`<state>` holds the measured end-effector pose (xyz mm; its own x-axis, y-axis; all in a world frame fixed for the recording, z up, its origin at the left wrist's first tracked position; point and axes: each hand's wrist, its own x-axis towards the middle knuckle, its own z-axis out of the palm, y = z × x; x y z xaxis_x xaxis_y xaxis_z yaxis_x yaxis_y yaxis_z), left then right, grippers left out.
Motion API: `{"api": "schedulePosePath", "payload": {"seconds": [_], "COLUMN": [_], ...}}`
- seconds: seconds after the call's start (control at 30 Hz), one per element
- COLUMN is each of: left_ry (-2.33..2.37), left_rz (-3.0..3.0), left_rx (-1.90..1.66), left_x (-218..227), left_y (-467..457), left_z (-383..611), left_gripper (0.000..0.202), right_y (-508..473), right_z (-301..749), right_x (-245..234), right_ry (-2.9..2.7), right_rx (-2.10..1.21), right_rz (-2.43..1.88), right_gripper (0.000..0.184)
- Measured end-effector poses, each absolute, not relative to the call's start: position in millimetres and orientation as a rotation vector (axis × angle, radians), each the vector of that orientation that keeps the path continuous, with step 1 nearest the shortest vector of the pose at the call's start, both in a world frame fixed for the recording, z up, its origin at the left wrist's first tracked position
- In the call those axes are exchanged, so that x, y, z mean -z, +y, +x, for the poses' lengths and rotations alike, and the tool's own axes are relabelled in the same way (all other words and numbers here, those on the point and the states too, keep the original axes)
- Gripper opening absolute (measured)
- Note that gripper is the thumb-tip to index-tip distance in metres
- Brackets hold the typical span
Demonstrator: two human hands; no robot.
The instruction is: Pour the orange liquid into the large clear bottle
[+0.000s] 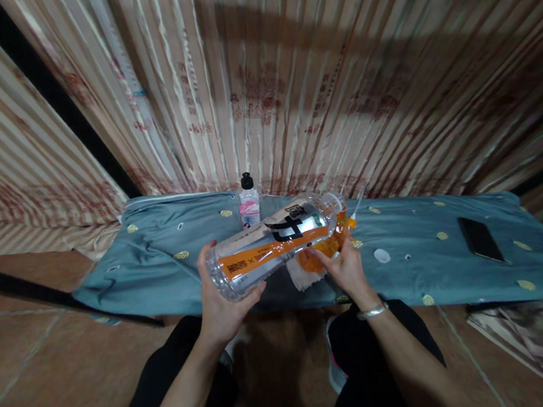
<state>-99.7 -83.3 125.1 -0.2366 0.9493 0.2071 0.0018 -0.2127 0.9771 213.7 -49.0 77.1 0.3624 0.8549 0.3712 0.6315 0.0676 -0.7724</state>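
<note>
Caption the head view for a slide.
Left hand holding a tilted clear bottle, right hand holding an orange container, above a patterned blue cloth.

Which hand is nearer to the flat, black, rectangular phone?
Right. The right hand is left of the phone, near the neck of the large, clear plastic bottle; the left hand is farther left, at the bottle's base.

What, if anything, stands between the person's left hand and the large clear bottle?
Nothing visible: the left hand grips the base end of the large clear bottle directly. The right hand and the partly hidden orange container are toward the bottle's neck end, away from that grip.
</note>
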Motion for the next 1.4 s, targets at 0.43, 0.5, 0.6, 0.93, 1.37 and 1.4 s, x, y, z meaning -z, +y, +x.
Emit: {"api": "schedulePosePath", "payload": {"seconds": [0.43,0.5,0.6,0.93,1.37,1.4], "left_ry": [1.267,1.266,1.26,1.251,1.27,1.272], "left_rz": [1.223,1.215,1.213,1.319,1.237,1.234], "left_rx": [-1.554,-1.556,-1.558,-1.559,-1.562,-1.558], "left_x": [-123,-122,-122,-116,-121,-121], "left_y": [-84,-84,-84,-83,-85,-85], "left_z": [-101,-100,-100,-102,-101,-101], "left_gripper": [0.131,0.132,0.132,0.128,0.126,0.128], "right_y": [-48,-48,-47,-48,-48,-49], "right_z": [214,214,214,213,213,213], "right_x": [-73,-73,-73,-74,-79,-79], "right_ry": [-1.364,-1.368,-1.363,-1.332,-1.335,-1.342], "right_rx": [-0.236,-0.229,-0.241,-0.259,-0.302,-0.293], "right_rz": [-1.641,-1.645,-1.658,-1.652,-1.647,-1.648], "right_gripper": [0.107,0.109,0.114,0.11,0.115,0.115]}}
